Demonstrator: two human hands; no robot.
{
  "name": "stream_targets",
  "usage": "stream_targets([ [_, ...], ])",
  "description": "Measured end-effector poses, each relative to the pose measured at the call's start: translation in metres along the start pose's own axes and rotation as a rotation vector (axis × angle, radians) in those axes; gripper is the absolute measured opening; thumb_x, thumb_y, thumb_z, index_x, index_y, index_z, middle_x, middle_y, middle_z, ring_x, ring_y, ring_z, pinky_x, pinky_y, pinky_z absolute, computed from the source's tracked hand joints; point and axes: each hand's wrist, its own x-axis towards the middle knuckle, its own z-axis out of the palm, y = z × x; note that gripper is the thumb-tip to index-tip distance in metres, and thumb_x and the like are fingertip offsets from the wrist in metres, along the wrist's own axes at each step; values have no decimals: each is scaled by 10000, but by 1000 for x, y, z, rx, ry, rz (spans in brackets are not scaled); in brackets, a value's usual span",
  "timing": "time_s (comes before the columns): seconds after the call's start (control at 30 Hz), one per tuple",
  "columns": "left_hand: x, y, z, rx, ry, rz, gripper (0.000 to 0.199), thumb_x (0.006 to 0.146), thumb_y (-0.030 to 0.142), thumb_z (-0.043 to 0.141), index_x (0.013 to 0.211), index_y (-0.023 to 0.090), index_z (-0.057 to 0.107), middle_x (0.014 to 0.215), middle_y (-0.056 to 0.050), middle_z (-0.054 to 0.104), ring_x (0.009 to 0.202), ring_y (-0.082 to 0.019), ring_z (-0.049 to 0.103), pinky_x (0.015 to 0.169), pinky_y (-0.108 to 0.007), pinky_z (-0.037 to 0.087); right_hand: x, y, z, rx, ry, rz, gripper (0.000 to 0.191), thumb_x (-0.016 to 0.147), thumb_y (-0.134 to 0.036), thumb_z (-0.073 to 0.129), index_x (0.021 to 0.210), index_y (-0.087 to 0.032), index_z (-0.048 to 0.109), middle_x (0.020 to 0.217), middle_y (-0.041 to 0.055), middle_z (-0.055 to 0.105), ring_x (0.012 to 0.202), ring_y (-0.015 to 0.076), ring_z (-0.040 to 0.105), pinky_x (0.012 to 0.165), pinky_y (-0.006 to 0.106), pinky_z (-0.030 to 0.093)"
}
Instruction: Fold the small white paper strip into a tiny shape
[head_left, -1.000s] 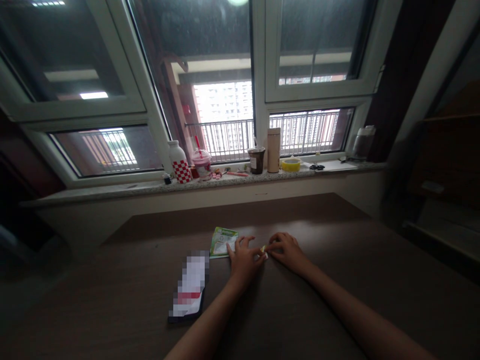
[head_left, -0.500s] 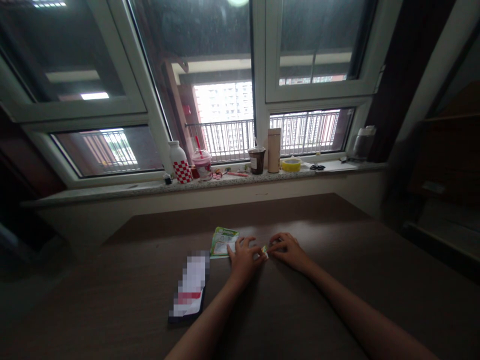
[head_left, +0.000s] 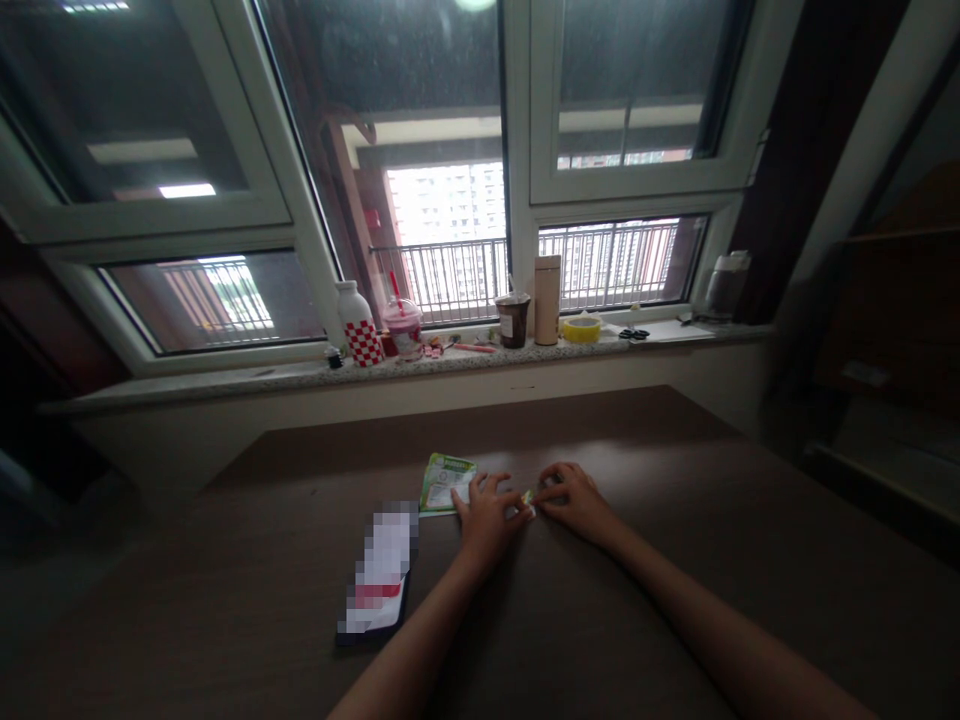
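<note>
A small green-and-white piece [head_left: 528, 499], perhaps paper or wrapper, is between my two hands just above or on the brown table; its kind is too small to make out. My left hand [head_left: 489, 515] pinches its left side between thumb and forefinger, the other fingers spread. From the right, my right hand [head_left: 576, 503] has its fingertips closed at the other side of the piece. Under and beside my left fingers lies a green-and-white printed packet [head_left: 442, 484], its right part covered by the hand. A phone-like dark-edged object [head_left: 382, 570], blurred out on top, rests left of my left forearm.
Along the stone windowsill stand a checkered white bottle [head_left: 361, 325], a pink drink cup [head_left: 406, 330], a dark cup [head_left: 513, 322], a tan flask [head_left: 547, 300], yellow tape [head_left: 581, 330] and scissors [head_left: 634, 334]. The brown table [head_left: 300, 520] ends before the sill.
Hardly anything differs. My right fingers have shifted very slightly at the small piece; the packet and the phone-like object stay put.
</note>
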Motion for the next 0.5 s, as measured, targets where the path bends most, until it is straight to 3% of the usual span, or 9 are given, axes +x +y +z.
stream_targets([
  [0.5,0,-1,0,-20,5,8,121,789,441,671,849,355,731,1377,40,525,1351,-314,291,1066,-725,38,2,0,5,-124,62,17,167,847,-389,635,972,-395,746,1094,52,583,1097,241,482,966,396,410],
])
